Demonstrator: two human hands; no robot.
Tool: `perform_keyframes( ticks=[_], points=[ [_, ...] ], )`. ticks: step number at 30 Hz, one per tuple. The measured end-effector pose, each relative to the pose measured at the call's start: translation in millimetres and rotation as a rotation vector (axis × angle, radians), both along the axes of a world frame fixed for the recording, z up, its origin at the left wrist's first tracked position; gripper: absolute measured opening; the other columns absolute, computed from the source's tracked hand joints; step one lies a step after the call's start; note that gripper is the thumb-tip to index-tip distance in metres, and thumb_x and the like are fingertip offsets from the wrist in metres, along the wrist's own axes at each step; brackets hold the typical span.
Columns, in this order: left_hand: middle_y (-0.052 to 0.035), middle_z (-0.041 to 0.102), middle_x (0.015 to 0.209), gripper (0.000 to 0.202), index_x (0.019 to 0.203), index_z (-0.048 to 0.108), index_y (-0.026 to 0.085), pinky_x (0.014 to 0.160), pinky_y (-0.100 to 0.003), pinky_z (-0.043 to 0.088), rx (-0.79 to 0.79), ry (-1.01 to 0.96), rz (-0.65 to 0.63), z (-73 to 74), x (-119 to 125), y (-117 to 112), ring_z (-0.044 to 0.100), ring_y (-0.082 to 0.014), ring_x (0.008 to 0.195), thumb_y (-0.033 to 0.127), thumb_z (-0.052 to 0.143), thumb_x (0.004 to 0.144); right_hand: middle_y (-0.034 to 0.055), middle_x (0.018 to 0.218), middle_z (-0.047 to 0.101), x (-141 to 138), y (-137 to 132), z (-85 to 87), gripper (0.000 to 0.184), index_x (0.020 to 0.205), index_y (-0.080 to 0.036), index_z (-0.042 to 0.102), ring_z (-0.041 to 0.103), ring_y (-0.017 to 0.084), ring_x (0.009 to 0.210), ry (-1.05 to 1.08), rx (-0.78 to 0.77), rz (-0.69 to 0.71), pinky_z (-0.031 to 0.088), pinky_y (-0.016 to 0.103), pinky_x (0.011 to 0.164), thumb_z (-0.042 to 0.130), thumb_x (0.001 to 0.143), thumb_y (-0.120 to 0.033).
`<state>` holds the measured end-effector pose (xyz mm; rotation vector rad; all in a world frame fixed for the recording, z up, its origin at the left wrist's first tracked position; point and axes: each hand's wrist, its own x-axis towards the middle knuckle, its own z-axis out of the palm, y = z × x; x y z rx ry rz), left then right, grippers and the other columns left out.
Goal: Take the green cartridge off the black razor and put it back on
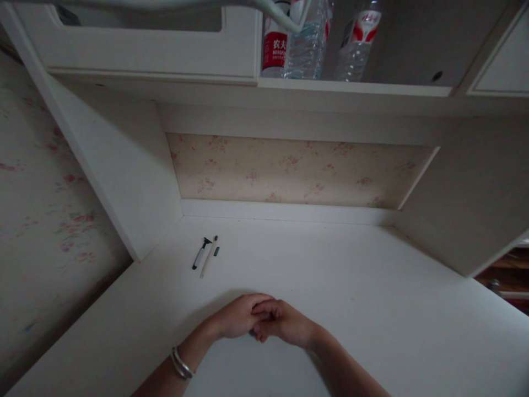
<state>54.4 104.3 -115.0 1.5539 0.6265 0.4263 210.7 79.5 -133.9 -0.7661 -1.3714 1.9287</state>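
Near the front of the white desk, my left hand (237, 318) and my right hand (291, 324) are clasped together. The right fingers fold over the left ones, and both hands are closed. No object shows between them, though the inner fingers are partly hidden. A silver bangle pair (182, 364) circles my left wrist. Beyond the left hand lies a razor (199, 257) with a black head and a pale grip. Beside it is a slim light-handled toothbrush (209, 257) with dark bristles, then a small dark green oblong piece (216, 251).
The white desk (330, 275) reaches back to a flowered wall panel (289, 168). Side boards (115, 160) stand left and right. Overhead, a shelf holds a red-labelled bottle (275, 49) and clear plastic bottles (359, 47). A pale curved bar (281, 16) crosses the top.
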Motion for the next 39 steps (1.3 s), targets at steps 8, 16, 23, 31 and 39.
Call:
perform_keyframes(
  ticks=[8,16,23,31,39],
  points=[
    [-0.0032,0.061,0.073,0.034,0.104,0.059,0.015,0.052,-0.023,0.041,-0.02,-0.006,-0.006,-2.9,0,1,0.055,-0.0137,0.059,0.021,0.058,0.071,0.0017,0.072,0.063,1,1,-5.0,0.038,0.089,-0.013,0.067,0.057,0.011,0.059,-0.009,0.015,-0.001,0.046,0.026,0.061,0.082,0.061,-0.033],
    [-0.002,0.059,0.069,0.03,0.102,0.059,0.014,0.051,-0.023,0.041,-0.021,-0.018,-0.012,-1.8,0,1,0.055,-0.0136,0.058,0.022,0.058,0.073,0.0016,0.07,0.063,-1,0,-0.4,0.034,0.083,-0.013,0.067,0.055,0.011,0.058,-0.02,0.026,0.014,0.045,0.026,0.061,0.082,0.062,-0.035],
    [-0.0018,0.059,0.069,0.029,0.1,0.059,0.015,0.05,-0.022,0.041,-0.04,-0.055,-0.019,-0.6,0,0,0.055,-0.0135,0.058,0.019,0.057,0.071,0.0015,0.069,0.062,-1,-1,2.6,0.036,0.085,-0.013,0.066,0.055,0.012,0.058,-0.024,0.016,0.003,0.045,0.028,0.061,0.082,0.062,-0.035],
    [-0.0014,0.059,0.071,0.036,0.102,0.059,0.015,0.05,-0.022,0.041,-0.047,-0.039,-0.012,-1.1,-1,-1,0.056,-0.0136,0.059,0.014,0.054,0.067,0.0021,0.072,0.062,1,-1,3.9,0.025,0.083,-0.012,0.067,0.054,0.011,0.06,-0.006,0.051,0.03,0.044,0.026,0.062,0.078,0.068,-0.029],
    [-0.0035,0.061,0.073,0.031,0.101,0.06,0.014,0.051,-0.022,0.041,-0.037,-0.03,-0.009,2.9,0,-1,0.055,-0.0135,0.059,0.021,0.06,0.07,0.0019,0.07,0.061,0,-2,6.7,0.029,0.087,-0.012,0.068,0.053,0.01,0.058,-0.022,0.059,0.028,0.044,0.025,0.06,0.078,0.067,-0.031]
  ],
)
